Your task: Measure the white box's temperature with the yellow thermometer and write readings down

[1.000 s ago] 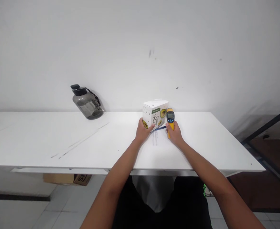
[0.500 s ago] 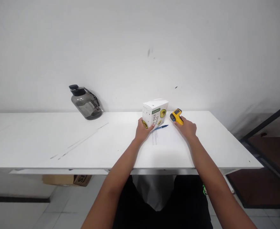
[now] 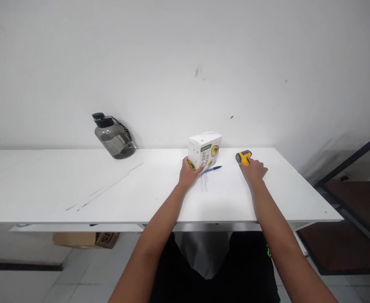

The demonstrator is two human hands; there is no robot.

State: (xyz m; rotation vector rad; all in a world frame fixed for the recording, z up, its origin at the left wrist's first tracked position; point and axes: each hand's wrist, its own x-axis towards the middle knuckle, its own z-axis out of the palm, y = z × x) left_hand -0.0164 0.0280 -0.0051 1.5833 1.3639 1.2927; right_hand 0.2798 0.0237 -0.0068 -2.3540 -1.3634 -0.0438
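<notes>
Thermometer (image 3: 244,157): clasped by the right hand (image 3: 254,169), its handle mostly hidden; the yellow barrel is seen just beyond the thumb, turned roughly crosswise.
Box (image 3: 204,152): held upright by the left hand (image 3: 189,171), clamped at its near corner; it lies leftward of the right grip, well apart, its broad face running away from the left hand, the nearer one.
Pen (image 3: 213,169): laid between both grips, nearer the left.
Writing (image 3: 204,183): seen just right of the left wrist.
Bottle (image 3: 115,141): placed far left of both grips.

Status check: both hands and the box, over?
Left hand gripping the box. Right hand holding the yellow thermometer, right of the box. Blue pen lying close in front.
</notes>
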